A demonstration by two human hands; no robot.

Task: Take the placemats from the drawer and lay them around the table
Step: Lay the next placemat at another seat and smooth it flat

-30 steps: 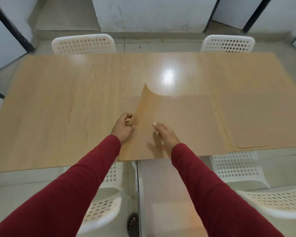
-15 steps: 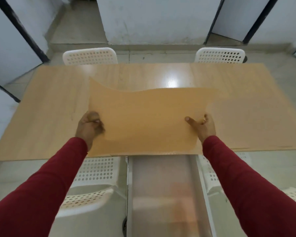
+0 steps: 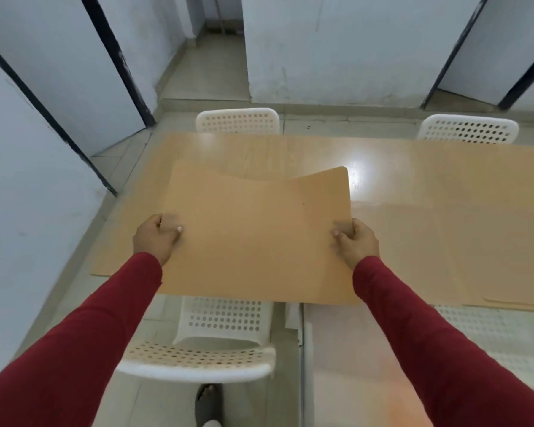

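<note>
A tan placemat [image 3: 256,235] hangs in the air over the near left part of the wooden table [image 3: 290,152], its far edge sagging in the middle. My left hand [image 3: 154,238] grips its left edge and my right hand [image 3: 355,241] grips its right edge. More tan placemats [image 3: 463,241] lie flat on the table to the right, with a small stack's edges showing at the table's near right edge [image 3: 518,305]. No drawer can be made out.
White perforated chairs stand around the table: one just below the held mat [image 3: 204,343], one at the near right [image 3: 500,328], two on the far side [image 3: 238,120] [image 3: 467,129]. White walls with dark frames close in on the left. My foot [image 3: 208,402] shows on the tiled floor.
Both hands lifted a placemat off the pile and carried it left, toward the table's left end. My view shifted left and up with it.
</note>
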